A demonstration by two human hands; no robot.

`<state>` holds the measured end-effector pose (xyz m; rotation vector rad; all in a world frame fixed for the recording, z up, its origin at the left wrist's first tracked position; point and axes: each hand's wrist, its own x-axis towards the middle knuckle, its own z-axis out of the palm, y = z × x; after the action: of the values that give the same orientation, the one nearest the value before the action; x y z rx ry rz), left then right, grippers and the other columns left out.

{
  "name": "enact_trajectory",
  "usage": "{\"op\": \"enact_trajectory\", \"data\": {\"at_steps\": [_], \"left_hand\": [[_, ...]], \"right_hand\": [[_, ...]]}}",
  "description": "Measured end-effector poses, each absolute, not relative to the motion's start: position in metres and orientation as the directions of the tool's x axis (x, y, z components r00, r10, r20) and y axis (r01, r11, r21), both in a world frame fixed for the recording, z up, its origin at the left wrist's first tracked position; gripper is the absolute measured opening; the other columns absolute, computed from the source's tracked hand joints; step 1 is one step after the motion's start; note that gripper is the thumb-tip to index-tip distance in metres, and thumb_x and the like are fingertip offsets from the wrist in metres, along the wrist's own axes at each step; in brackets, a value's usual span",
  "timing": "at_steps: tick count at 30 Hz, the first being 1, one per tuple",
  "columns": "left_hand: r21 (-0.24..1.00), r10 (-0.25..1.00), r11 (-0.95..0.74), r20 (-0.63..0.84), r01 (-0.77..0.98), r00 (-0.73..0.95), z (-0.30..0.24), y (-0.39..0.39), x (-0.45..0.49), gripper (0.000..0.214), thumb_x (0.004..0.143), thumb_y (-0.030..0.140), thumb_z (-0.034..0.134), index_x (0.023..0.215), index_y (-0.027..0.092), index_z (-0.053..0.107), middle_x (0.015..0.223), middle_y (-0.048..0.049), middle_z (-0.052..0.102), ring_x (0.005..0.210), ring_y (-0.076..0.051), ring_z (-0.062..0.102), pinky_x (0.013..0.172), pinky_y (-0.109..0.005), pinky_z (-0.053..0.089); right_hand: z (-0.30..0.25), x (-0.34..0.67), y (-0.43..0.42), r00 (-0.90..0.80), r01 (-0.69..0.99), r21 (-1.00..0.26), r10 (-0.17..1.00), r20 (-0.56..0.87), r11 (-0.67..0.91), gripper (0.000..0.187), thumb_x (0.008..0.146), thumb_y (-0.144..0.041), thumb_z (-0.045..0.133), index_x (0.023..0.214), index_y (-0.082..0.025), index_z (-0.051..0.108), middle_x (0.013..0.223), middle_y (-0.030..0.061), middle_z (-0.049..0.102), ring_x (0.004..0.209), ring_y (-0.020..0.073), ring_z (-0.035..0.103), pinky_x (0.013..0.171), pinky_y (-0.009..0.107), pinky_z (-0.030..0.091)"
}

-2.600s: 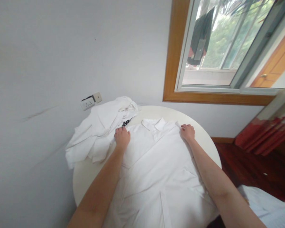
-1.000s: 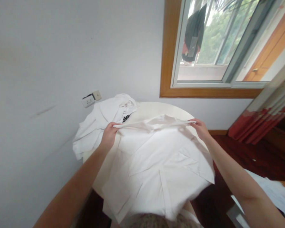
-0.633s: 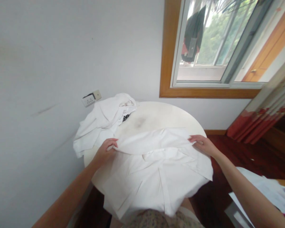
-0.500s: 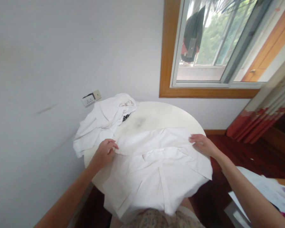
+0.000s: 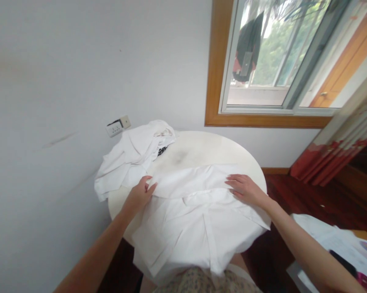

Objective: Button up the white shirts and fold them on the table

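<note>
A white shirt [image 5: 198, 228] lies on a round white table [image 5: 201, 148], its top part folded down toward me. The shirt's lower edge hangs over the near rim. My left hand [image 5: 139, 195] lies flat with fingers out on the left end of the fold. My right hand [image 5: 246, 189] rests open, palm down, on the right side of the folded part. Neither hand grips the cloth.
A heap of white clothes [image 5: 132, 156] with a dark patterned bit sits at the table's far left, under a wall socket [image 5: 117, 126]. A wood-framed window [image 5: 277, 65] is behind. A red curtain [image 5: 339, 154] hangs at right. Papers [image 5: 332, 244] lie at lower right.
Both hands lifted the shirt's shoulders, folded the top down toward me and let go. My right hand has since slid left onto the fold; my left hand has flattened.
</note>
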<state>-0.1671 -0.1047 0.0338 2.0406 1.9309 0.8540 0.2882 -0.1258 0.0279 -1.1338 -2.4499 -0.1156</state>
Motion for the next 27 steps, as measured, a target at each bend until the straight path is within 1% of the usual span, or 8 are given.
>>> {"op": "enact_trajectory", "data": {"at_steps": [3,7,10,13,17,21,24,27], "left_hand": [[0.544,0.959,-0.1,0.276,0.833,-0.065,0.031,-0.096,-0.167,0.046,0.077,0.052,0.05,0.111,0.022,0.055,0.063,0.0025,0.054,0.064,-0.019,0.059,0.063,-0.028,0.043],[0.677,0.968,-0.057,0.218,0.734,-0.125,0.028,-0.083,-0.168,0.046,0.072,0.049,0.057,0.108,0.021,0.058,0.084,-0.0042,0.062,0.081,-0.021,0.062,0.074,-0.031,0.047],[0.82,0.985,0.024,0.078,0.571,-0.154,0.034,-0.078,-0.167,0.048,0.067,0.049,0.063,0.106,0.021,0.061,0.094,-0.0074,0.064,0.086,-0.021,0.061,0.072,-0.031,0.048],[0.928,0.988,0.144,-0.116,0.343,-0.1,0.045,-0.078,-0.167,0.048,0.064,0.048,0.067,0.102,0.019,0.064,0.095,-0.0075,0.064,0.081,-0.019,0.06,0.066,-0.029,0.05],[0.959,0.986,0.168,-0.16,0.228,-0.054,0.052,-0.08,-0.167,0.047,0.058,0.041,0.073,0.099,0.019,0.068,0.096,-0.0078,0.065,0.077,-0.017,0.059,0.061,-0.026,0.049],[0.956,0.994,0.11,-0.101,0.273,-0.049,0.05,-0.083,-0.166,0.047,0.058,0.037,0.074,0.101,0.021,0.068,0.108,-0.0097,0.065,0.083,-0.018,0.06,0.061,-0.025,0.048],[0.949,0.995,0.103,-0.1,0.298,-0.025,0.047,-0.085,-0.167,0.051,0.06,0.04,0.072,0.107,0.022,0.067,0.112,-0.009,0.064,0.085,-0.018,0.06,0.062,-0.025,0.048],[0.934,0.996,0.09,-0.084,0.345,-0.032,0.046,-0.086,-0.167,0.054,0.058,0.042,0.071,0.108,0.021,0.068,0.113,-0.0097,0.064,0.092,-0.021,0.061,0.066,-0.026,0.048]], "right_hand": [[0.033,0.27,-0.126,-0.615,0.721,-0.066,0.681,0.399,0.689,0.049,0.08,-0.013,0.054,0.127,-0.026,0.055,0.13,0.0091,0.056,0.118,0.0242,0.051,0.098,0.044,0.04],[0.039,0.258,-0.125,-0.702,0.657,-0.016,0.619,0.352,0.754,0.061,0.076,-0.008,0.054,0.133,-0.027,0.05,0.138,0.0078,0.05,0.124,0.0239,0.046,0.102,0.045,0.036],[0.042,0.252,-0.126,-0.76,0.611,0.022,0.578,0.298,0.792,0.066,0.076,-0.008,0.055,0.138,-0.026,0.044,0.143,0.008,0.044,0.129,0.0244,0.041,0.104,0.045,0.034],[0.042,0.246,-0.129,-0.788,0.579,0.018,0.554,0.268,0.815,0.065,0.081,-0.011,0.055,0.142,-0.026,0.038,0.143,0.0085,0.045,0.129,0.0238,0.042,0.104,0.044,0.035],[0.039,0.239,-0.13,-0.769,0.565,-0.083,0.56,0.307,0.821,0.05,0.089,-0.021,0.051,0.139,-0.025,0.044,0.133,0.0095,0.055,0.122,0.0216,0.051,0.1,0.041,0.041],[0.044,0.241,-0.128,-0.736,0.536,-0.223,0.58,0.35,0.815,0.039,0.092,-0.025,0.047,0.131,-0.025,0.053,0.127,0.0085,0.061,0.116,0.0203,0.056,0.101,0.04,0.042],[0.055,0.245,-0.127,-0.74,0.51,-0.306,0.592,0.319,0.804,0.036,0.093,-0.025,0.045,0.128,-0.027,0.056,0.127,0.0063,0.061,0.116,0.0201,0.057,0.105,0.042,0.039],[0.064,0.249,-0.127,-0.726,0.504,-0.381,0.619,0.299,0.775,0.036,0.094,-0.026,0.042,0.128,-0.027,0.056,0.128,0.0054,0.06,0.117,0.02,0.056,0.103,0.04,0.041]]}}
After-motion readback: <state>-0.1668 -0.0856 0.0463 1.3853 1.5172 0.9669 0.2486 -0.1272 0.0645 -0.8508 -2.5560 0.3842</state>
